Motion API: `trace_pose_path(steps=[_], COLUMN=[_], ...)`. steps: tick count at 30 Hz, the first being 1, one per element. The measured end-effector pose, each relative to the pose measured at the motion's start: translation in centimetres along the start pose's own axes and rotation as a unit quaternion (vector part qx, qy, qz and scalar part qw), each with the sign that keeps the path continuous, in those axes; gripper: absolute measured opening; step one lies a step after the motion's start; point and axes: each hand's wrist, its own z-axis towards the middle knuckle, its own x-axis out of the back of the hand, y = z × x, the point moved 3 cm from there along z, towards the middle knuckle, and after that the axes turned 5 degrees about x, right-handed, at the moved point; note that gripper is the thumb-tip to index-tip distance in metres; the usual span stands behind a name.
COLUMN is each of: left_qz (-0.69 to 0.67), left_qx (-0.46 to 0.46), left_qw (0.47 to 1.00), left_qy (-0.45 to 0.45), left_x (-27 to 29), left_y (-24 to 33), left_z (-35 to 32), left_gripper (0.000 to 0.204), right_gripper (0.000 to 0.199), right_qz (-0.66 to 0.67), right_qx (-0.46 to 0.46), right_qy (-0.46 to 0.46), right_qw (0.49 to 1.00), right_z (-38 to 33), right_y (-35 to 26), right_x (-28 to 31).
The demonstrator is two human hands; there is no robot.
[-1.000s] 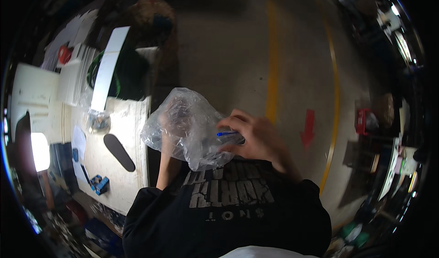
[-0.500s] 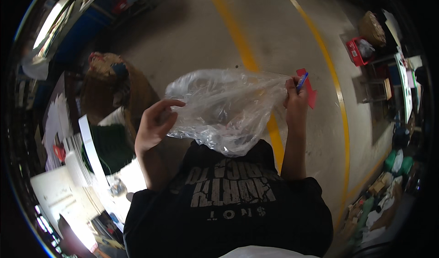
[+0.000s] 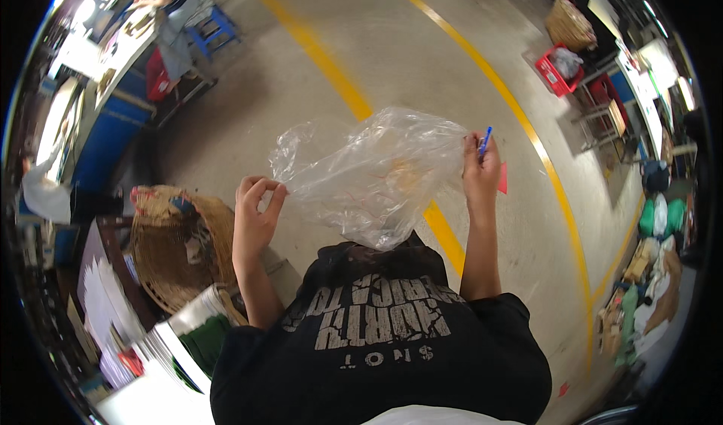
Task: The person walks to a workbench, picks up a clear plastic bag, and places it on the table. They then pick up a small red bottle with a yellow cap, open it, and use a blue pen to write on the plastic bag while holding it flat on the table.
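Bag [image 3: 376, 180] hangs over roomy floor [image 3: 376, 48], left hand [image 3: 254, 215] pinching one edge, right hand [image 3: 480, 167] another plus pen [image 3: 486, 139].

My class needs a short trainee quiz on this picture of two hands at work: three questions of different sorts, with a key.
1. What is spread between the left hand and the right hand?
2. True or false: the blue pen is in the left hand.
3. The long floor lines are: (a) white; (b) yellow; (c) green.

Key:
1. A clear bag.
2. False; it is in the right hand.
3. b
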Motion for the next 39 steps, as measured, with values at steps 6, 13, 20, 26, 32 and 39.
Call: trace_pose_path(steps=[6,13,20,26,32,39], left_qz=[-0.039,-0.033,-0.114,-0.217,-0.366,-0.412], left_qx=[-0.095,-0.061,-0.025,0.056,0.204,0.325], left_qw=[0.994,0.974,0.924,0.907,0.860,0.769], left_qy=[-0.037,-0.215,-0.364,-0.356,-0.292,-0.365], left_x=[-7.3,-21.5,-35.9,-46.2,-55.8,-71.1], left_y=[2.2,8.9,23.8,29.6,28.9,35.0], left_z=[7.5,15.6,25.6,33.5,43.3,53.3], left_gripper=[0.015,0.020,0.027,0.020,0.025,0.049], right_gripper=[0.019,0.020,0.055,0.039,0.035,0.094], right_qz=[-0.163,-0.050,-0.157,-0.274,-0.265,-0.238], right_qx=[0.087,-0.077,0.017,-0.025,-0.128,-0.117], right_qy=[0.093,-0.168,-0.260,-0.234,-0.153,-0.254], right_qw=[0.978,0.981,0.953,0.932,0.944,0.930], right_z=[2.5,8.2,18.2,27.5,38.3,53.6], right_y=[-0.5,1.2,5.4,12.5,17.5,24.9], right_x=[1.1,5.8,12.2,16.5,22.6,22.3])
